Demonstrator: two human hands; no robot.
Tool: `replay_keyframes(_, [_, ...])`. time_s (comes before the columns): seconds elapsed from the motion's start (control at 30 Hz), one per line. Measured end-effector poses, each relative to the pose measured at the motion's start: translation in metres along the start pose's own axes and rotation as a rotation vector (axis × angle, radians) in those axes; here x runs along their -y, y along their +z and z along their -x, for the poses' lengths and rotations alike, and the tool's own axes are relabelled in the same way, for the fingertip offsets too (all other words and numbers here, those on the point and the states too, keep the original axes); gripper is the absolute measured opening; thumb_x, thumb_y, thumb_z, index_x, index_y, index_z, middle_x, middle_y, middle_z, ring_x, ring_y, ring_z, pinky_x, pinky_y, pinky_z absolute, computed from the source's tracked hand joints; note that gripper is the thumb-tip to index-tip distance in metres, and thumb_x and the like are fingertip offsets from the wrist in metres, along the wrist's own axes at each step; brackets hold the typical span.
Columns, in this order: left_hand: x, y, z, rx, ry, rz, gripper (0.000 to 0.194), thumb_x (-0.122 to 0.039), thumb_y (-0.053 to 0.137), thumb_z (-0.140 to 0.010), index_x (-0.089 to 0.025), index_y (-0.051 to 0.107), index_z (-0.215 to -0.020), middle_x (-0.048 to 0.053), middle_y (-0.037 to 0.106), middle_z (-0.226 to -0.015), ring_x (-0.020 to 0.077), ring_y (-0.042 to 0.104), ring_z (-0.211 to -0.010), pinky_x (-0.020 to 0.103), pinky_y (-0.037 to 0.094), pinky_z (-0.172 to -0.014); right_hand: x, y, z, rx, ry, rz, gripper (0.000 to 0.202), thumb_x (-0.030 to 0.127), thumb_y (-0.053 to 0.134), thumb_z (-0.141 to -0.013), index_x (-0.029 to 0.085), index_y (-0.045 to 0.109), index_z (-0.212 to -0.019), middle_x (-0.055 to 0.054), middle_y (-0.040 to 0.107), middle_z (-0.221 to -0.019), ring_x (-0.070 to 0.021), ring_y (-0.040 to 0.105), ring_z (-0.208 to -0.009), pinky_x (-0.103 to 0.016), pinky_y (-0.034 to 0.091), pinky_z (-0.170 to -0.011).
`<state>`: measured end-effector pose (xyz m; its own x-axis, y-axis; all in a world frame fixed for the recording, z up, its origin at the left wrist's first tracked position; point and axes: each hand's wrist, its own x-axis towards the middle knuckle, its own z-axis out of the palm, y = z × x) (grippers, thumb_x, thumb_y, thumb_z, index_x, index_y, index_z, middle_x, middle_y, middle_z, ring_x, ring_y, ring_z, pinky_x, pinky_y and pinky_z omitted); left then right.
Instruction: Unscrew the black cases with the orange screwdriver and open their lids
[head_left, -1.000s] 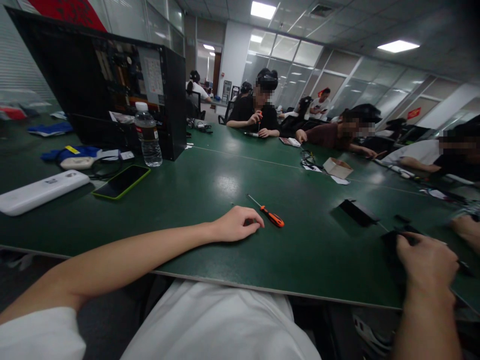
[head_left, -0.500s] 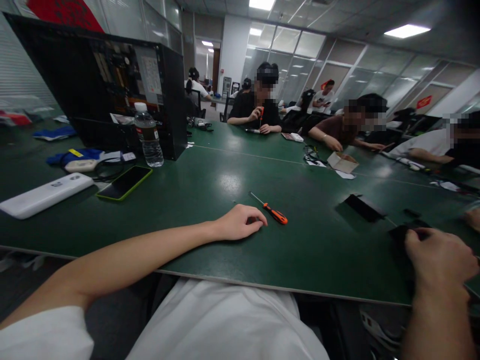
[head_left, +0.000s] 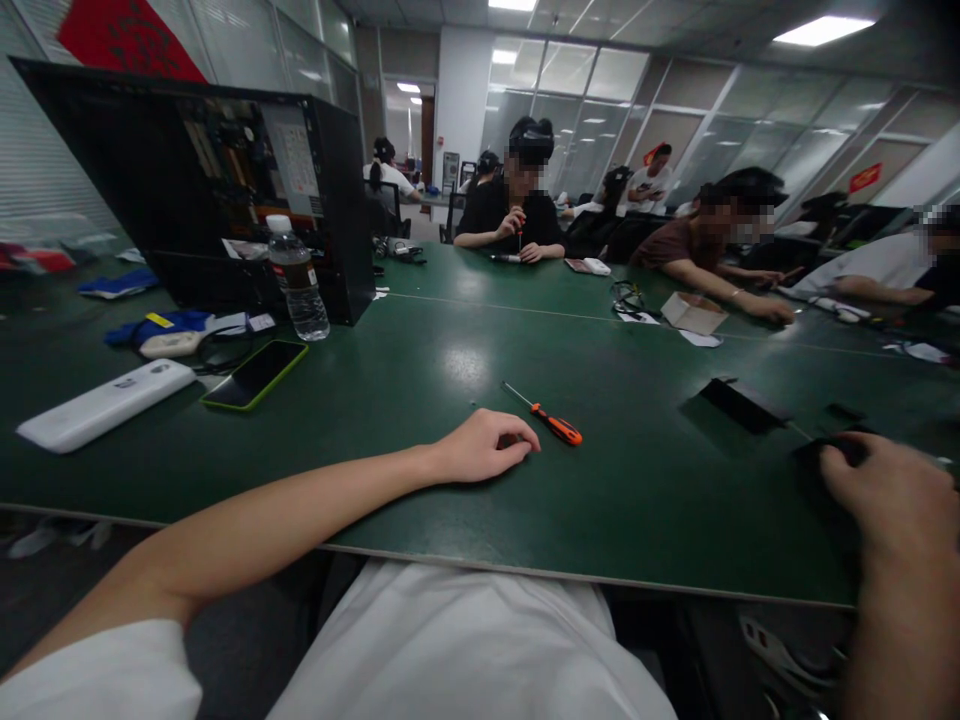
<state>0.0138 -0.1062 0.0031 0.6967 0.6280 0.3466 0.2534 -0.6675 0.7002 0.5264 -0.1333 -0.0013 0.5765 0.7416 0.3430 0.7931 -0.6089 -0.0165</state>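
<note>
Left hand [head_left: 480, 447] is loosely curled, small thumb gap, orange screwdriver [head_left: 559, 426] just off its 2-3 o'clock. Right hand [head_left: 896, 490] is on some black thing [head_left: 844, 447], can't tell the grip. Bottle [head_left: 301, 290] at 10 partly blocks the PC case [head_left: 341, 200].

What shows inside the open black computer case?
Inside the black computer case are a grey labelled unit and brownish parts. Its dark depths, and whatever the clear plastic bottle covers, cannot be made out.
</note>
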Motion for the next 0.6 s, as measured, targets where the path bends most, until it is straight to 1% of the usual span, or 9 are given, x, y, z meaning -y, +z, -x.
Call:
replay_keyframes(0.07, [-0.001, 0.000, 0.000, 0.002, -0.002, -0.002, 0.019, -0.015, 0.058, -0.092, -0.014, 0.075, -0.098, 0.006, 0.076, -0.095, 0.0146, 0.067, -0.081, 0.023, 0.049, -0.077, 0.003, -0.004, 0.004, 0.038, 0.057, 0.024, 0.055, 0.048, 0.038, -0.093, 0.016, 0.069, -0.125, -0.023, 0.069, -0.115, -0.0391, 0.067, -0.098, -0.044, 0.049, -0.066])
replay_keyframes(0.13, [-0.001, -0.001, 0.000, 0.003, 0.003, -0.005, 0.019, -0.015, 0.057, -0.092, -0.013, 0.075, -0.098, 0.006, 0.076, -0.095, 0.0146, 0.067, -0.081, 0.023, 0.049, -0.077, 0.007, -0.010, 0.009, 0.064, 0.084, 0.026, 0.055, 0.049, 0.039, -0.092, 0.018, 0.069, -0.126, -0.021, 0.069, -0.119, -0.0405, 0.067, -0.101, -0.045, 0.050, -0.066])
replay_keyframes(0.27, [0.000, -0.001, -0.001, 0.004, 0.003, -0.010, 0.019, -0.014, 0.057, -0.092, -0.013, 0.075, -0.098, 0.006, 0.076, -0.093, 0.0141, 0.067, -0.079, 0.023, 0.048, -0.075, 0.012, -0.019, 0.017, 0.085, 0.128, 0.026, 0.057, 0.051, 0.039, -0.090, 0.018, 0.069, -0.125, -0.024, 0.067, -0.122, -0.0439, 0.066, -0.103, -0.050, 0.051, -0.066])
replay_keyframes(0.4, [0.000, 0.000, -0.001, 0.008, 0.002, -0.013, 0.018, -0.014, 0.058, -0.092, -0.013, 0.075, -0.098, 0.006, 0.076, -0.094, 0.0137, 0.066, -0.079, 0.022, 0.048, -0.075, 0.014, -0.022, 0.020, 0.101, 0.141, 0.047, 0.059, 0.051, 0.034, -0.092, 0.018, 0.068, -0.127, -0.023, 0.064, -0.127, -0.0430, 0.064, -0.109, -0.052, 0.052, -0.072])
replay_keyframes(0.5, [-0.001, -0.001, -0.001, 0.005, 0.010, -0.013, 0.018, -0.013, 0.058, -0.092, -0.013, 0.075, -0.098, 0.006, 0.076, -0.093, 0.0135, 0.066, -0.079, 0.022, 0.048, -0.075, 0.015, -0.021, 0.020, 0.067, 0.183, 0.025, 0.058, 0.051, 0.035, -0.091, 0.020, 0.069, -0.125, -0.023, 0.065, -0.125, -0.0433, 0.064, -0.108, -0.052, 0.051, -0.072])
replay_keyframes(0.6, [-0.001, -0.001, -0.001, 0.005, 0.018, -0.006, 0.019, -0.013, 0.058, -0.092, -0.013, 0.075, -0.098, 0.006, 0.076, -0.094, 0.0133, 0.066, -0.078, 0.022, 0.048, -0.075, 0.015, -0.020, 0.020, 0.053, 0.222, -0.001, 0.057, 0.051, 0.036, -0.090, 0.021, 0.071, -0.124, -0.025, 0.066, -0.121, -0.0438, 0.064, -0.107, -0.053, 0.049, -0.070])
